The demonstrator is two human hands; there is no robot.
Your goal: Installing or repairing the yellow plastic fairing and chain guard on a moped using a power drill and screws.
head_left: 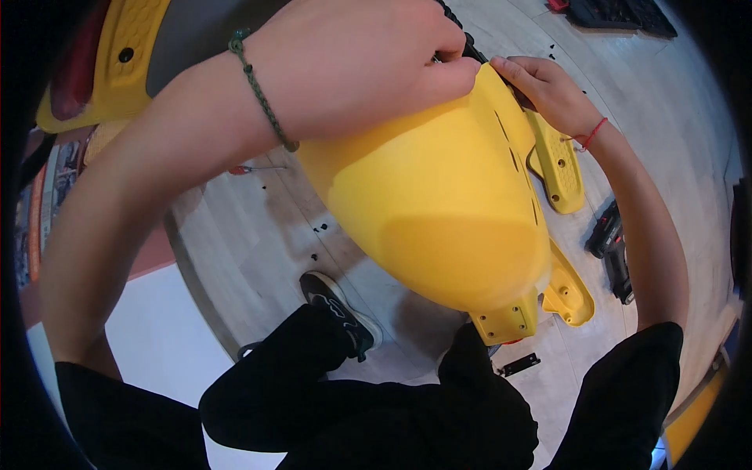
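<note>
A large, smooth, rounded yellow plastic shell (439, 204) stands tilted in front of me, with narrow slots along its right side and a flat tab with holes at its lower end. Across its upper edge lies my left hand (384, 66), fingers curled and thumb pressed along the rim; the fingertips are hidden. My right hand (548, 90) grips the upper right edge, thumb on top and the other fingers mostly out of sight behind. Black parts show behind the shell between the hands.
Right of the shell lie a yellow plate with holes (562, 176), a hollow yellow piece (576, 298) and a black power drill (611, 251). A red-handled screwdriver (247, 170) and several small black screws (319, 228) are on the floor. A black case (619, 16) sits far right.
</note>
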